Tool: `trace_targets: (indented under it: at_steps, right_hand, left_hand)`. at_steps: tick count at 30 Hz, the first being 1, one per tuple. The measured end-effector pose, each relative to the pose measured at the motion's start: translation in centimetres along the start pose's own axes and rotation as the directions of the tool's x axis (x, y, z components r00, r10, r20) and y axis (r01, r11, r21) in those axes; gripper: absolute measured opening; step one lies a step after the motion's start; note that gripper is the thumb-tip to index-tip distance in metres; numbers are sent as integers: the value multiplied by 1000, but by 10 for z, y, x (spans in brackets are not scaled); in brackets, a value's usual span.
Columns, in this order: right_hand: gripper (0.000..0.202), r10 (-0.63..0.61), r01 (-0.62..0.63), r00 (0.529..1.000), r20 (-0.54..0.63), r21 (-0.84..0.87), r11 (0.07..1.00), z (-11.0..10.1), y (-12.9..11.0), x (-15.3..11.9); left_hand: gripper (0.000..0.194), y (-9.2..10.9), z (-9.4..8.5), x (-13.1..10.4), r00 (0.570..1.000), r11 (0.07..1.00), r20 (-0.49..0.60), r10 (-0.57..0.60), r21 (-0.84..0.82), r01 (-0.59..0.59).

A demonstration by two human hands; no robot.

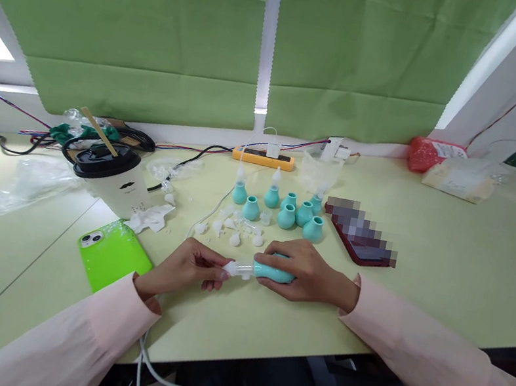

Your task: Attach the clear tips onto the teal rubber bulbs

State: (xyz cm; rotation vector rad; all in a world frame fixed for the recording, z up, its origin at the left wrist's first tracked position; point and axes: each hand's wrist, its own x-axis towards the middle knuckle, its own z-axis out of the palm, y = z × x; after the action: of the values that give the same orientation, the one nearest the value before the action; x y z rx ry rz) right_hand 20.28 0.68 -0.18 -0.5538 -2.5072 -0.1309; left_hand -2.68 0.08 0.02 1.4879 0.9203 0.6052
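Near the table's front edge, my right hand (301, 270) is wrapped round a teal bulb (274, 269) lying on its side. A clear tube (243, 271) joins the bulb's left end. My left hand (192, 266) pinches the white tip (229, 268) at the tube's other end. Beyond my hands stand several open teal bulbs (286, 217), and a few others carry white nozzles, such as the teal bulb with a nozzle (272, 196). Small white pieces (235, 239) and clear parts lie scattered in front of them.
At the left are a lidded paper cup (121, 189) with a straw, crumpled tissue (151, 219) and a green phone (114, 255). A dark red phone (360, 237) lies right. Behind are a yellow power strip (264, 159), a clear plastic cup (319, 170) and cables.
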Motion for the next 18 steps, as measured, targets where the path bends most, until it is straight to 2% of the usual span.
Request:
trace_targets:
  at_steps: [4, 10, 18]
  right_hand:
    - [23, 49, -55, 998, 51, 134, 989, -2, -1, 2]
    - [25, 117, -116, 993, 20, 368, 923, 1, 1, 3]
    - [26, 198, -206, 978, 68, 470, 858, 7, 2, 1]
  left_hand:
    - [26, -2, 0, 0, 999, 999, 44, 8, 32, -9]
    - [27, -2, 2, -2, 998, 998, 34, 53, 26, -54]
    - [29, -3, 5, -4, 998, 991, 1, 62, 120, -61]
